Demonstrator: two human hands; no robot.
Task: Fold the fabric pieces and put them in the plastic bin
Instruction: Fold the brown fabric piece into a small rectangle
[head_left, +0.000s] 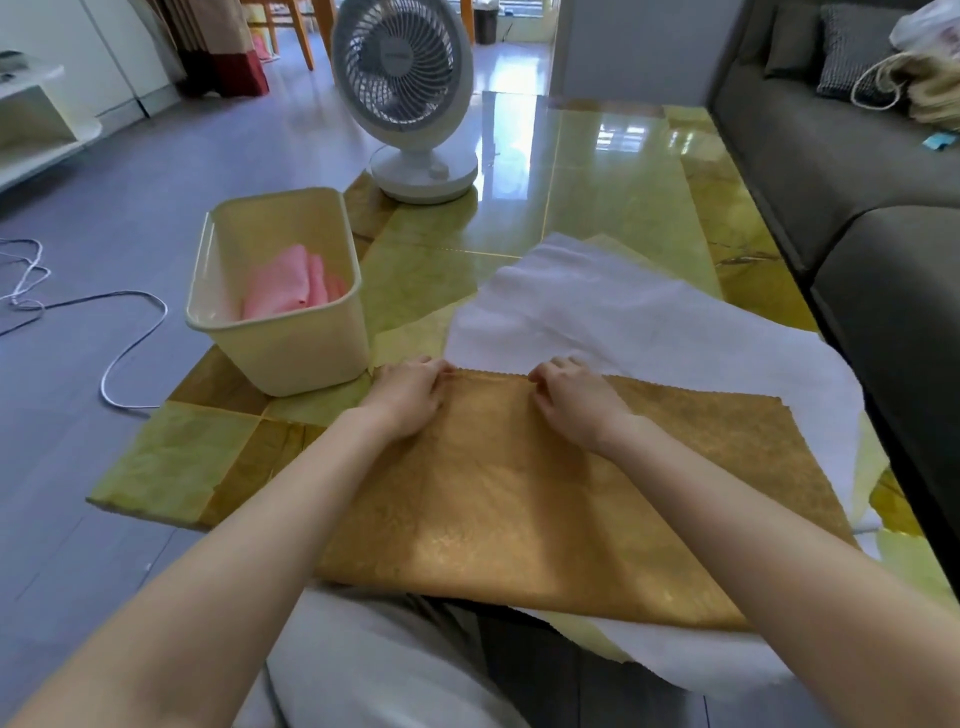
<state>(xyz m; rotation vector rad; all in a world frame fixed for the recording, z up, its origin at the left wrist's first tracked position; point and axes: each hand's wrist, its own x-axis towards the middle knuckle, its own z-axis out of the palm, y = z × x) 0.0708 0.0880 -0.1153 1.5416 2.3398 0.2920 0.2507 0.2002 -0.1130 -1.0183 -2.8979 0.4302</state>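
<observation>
A white cable (132, 317) is lying in loops on the grey floor at far left. To its right, a cream plastic bin (296, 358) is standing upright on the left part of the glossy green marble table (623, 197). Folded pink fabric (293, 288) is resting inside the bin, against its right wall. Beyond the bin, a white desk fan (410, 98) is standing on the table's far left edge.

Just right of the bin, the left hand (410, 395) is resting on the far left corner of the gold fabric (545, 499), its fingers curling over and gripping the scalloped far edge. The gold fabric is lying flat on the near half of the table, its near edge reaching the person's lap. The right hand (576, 400) is sitting further right along the same far edge, its fingers also curling and pinching that edge.

White fabric (623, 312) is lying spread beneath the gold piece, showing beyond its far, right and near sides. A grey sofa (831, 156) is running along the table's right side.
</observation>
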